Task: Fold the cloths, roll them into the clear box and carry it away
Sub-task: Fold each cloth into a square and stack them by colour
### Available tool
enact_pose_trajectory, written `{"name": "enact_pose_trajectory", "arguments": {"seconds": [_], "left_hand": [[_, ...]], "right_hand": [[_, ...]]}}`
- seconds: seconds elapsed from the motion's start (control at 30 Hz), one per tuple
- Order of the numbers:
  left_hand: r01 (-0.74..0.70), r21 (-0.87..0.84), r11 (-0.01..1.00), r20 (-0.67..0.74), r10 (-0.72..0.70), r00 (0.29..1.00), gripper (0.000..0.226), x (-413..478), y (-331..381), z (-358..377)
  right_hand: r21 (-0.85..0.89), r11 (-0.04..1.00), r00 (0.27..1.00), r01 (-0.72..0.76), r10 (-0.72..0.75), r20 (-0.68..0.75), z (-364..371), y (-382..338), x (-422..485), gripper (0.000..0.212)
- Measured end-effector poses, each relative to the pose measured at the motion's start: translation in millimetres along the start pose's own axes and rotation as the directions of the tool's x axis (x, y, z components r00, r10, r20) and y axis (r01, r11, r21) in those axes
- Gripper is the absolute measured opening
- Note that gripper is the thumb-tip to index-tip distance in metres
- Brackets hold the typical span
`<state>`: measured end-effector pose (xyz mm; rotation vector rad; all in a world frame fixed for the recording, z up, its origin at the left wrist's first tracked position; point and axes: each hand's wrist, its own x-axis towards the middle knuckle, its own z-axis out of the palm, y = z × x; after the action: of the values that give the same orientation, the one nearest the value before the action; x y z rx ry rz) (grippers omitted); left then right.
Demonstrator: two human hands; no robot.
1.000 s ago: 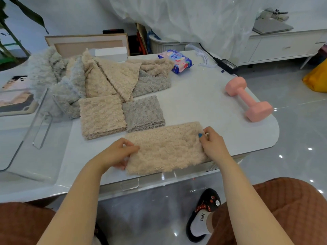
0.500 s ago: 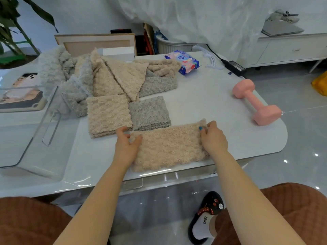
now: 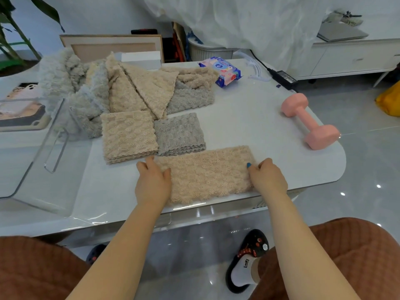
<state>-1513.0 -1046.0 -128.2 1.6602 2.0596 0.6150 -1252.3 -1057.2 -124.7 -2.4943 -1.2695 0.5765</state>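
A white, glossy counter [image 3: 249, 118] with a rounded corner stands on a grey polished floor [image 3: 368, 169] that throws back spots of light. Behind it hangs a thin white sheet [image 3: 238, 22]. A wooden frame [image 3: 112, 43] leans at the back, a plant [image 3: 13, 40] stands at far left, and a low white cabinet [image 3: 346, 59] at right carries a closed laptop [image 3: 342, 33]. A yellow bag [image 3: 389, 100] sits on the floor at the right edge. On the counter, a beige cloth [image 3: 207, 174], folded into a long band, lies along the near edge. The left hand [image 3: 152, 182] rests flat on its left end, fingers straight and together with the thumb on the fabric. The right hand [image 3: 267, 178] grips its right end, fingers curled at the edge and thumb on top. Just behind lie a beige square [image 3: 128, 135] and a grey square [image 3: 179, 133], both folded and side by side, touching. Beyond them is a loose heap [image 3: 121, 87] of beige, grey and pale cloths. The clear box [image 3: 43, 169] sits at the left of the counter, beside the heap. A pink dumbbell [image 3: 309, 121] lies near the right edge, well apart from the cloths. At the back are a blue pack [image 3: 220, 71] and a black adapter [image 3: 284, 76] with its cable. The pack bears coloured print and the adapter a pale label, both too blurred to read.
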Motion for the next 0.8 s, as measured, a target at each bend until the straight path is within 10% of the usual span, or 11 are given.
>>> {"name": "enact_pose_trajectory", "arguments": {"seconds": [0.17,0.37,0.5,0.63,0.73,0.8], "left_hand": [[0.151,-0.020,0.988,0.217,-0.143,0.966,0.081,2,13,-10],[0.014,-0.442,0.897,0.167,0.067,0.984,0.083,-7,27,-4],[0.018,-0.418,0.908,0.079,0.016,0.997,0.084,0,19,-7],[-0.127,-0.278,0.952,-0.241,0.059,0.969,0.066,15,4,-22],[-0.358,-0.056,0.932,-0.288,0.328,0.900,0.032,8,16,-25],[-0.479,-0.081,0.874,0.000,0.480,0.877,0.016,-10,35,-16]], "right_hand": [[0.275,0.961,0.985,0.001,-0.048,0.163,-16,1,-8,0.031],[0.421,0.884,0.931,0.202,-0.039,-0.363,-31,-5,-16,0.019],[0.148,0.988,0.997,0.041,-0.051,0.061,-42,-2,-16,0.044],[0.163,0.974,0.825,-0.159,0.040,0.564,-51,0,-29,0.048],[0.122,0.988,0.939,-0.091,0.044,0.341,-34,12,-16,0.033],[0.083,0.996,0.989,-0.034,0.022,0.149,-27,14,-11,0.027]]}}
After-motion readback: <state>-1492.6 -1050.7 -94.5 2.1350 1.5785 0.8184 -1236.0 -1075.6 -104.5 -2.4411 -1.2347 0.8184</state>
